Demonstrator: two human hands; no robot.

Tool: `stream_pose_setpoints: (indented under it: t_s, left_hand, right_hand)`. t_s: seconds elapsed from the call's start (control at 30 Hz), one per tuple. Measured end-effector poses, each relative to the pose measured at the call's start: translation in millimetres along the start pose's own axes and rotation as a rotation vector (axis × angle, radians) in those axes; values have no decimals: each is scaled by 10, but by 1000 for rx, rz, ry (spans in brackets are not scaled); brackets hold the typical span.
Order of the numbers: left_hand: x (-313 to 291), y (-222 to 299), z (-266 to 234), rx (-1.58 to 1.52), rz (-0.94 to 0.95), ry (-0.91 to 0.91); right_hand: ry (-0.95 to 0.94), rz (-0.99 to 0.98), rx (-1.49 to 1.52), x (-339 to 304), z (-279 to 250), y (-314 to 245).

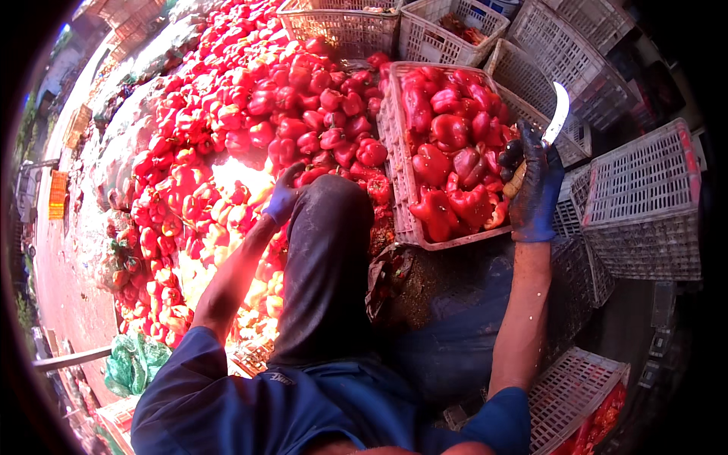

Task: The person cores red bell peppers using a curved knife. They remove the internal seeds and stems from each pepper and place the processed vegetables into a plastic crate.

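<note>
My right hand (537,193), in a dark and blue glove, is closed round the light brown handle of a knife (560,115). Its curved blade points up and away, and the hand is at the right edge of a crate (400,178) filled with red bell peppers (450,132). Beyond my raised knee, my left hand (283,199), also gloved, reaches into a big heap of red bell peppers (262,102). Its visible fingers are apart next to the nearest peppers; my knee hides part of this hand, and no pepper shows in its grip.
Plastic crates (341,30) stand behind the filled one, with more crates (644,197) stacked at the right. Another crate (572,394) is at my lower right, near red pepper pieces (603,421). Green netting (135,362) lies at the lower left. Strong sunlight washes out part of the heap.
</note>
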State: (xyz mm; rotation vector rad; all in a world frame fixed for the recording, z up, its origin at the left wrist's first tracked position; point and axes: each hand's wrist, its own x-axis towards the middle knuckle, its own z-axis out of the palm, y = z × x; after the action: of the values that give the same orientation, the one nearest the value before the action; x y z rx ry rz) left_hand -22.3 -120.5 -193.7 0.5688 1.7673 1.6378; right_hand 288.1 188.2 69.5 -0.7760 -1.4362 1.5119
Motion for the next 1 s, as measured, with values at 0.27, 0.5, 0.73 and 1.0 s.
stream_pose_setpoints:
  t_s: [0.27, 0.5, 0.73, 1.0]
  left_hand:
    - [333, 2781, 487, 283, 649, -164]
    - [-27, 2473, 1012, 133, 656, -155]
    - [-79, 2529, 1105, 289, 898, -99]
    - [-106, 2563, 1350, 295, 978, -11]
  right_hand:
    - [-319, 106, 25, -429, 553, 272]
    - [-399, 71, -29, -725, 722, 437]
    - [-401, 19, 45, -830, 853, 456]
    - [-374, -335, -324, -803, 853, 752]
